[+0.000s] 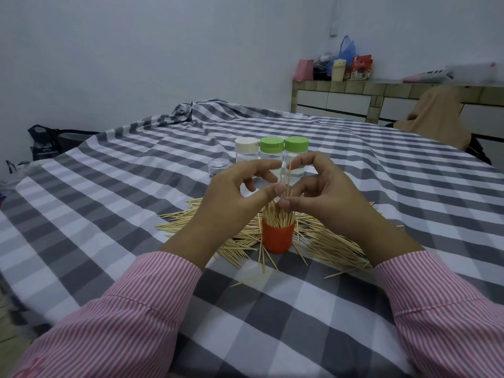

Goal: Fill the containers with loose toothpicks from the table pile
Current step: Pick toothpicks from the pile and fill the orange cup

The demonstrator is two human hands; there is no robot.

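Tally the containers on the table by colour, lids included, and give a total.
Orange cup, open and packed with toothpicks: 1
Clear bottles with green lids: 2
Clear bottle with cream lid: 1
Small clear jar with clear lid: 1
Total: 5

Looked like a room in a home: checked grey-and-white cloth (pixel 354 170) over the table, tiled counter (pixel 381 87) with white drawers far right, shopping bags (pixel 347 50) and packets piled on it, plain white walls (pixel 136 50).
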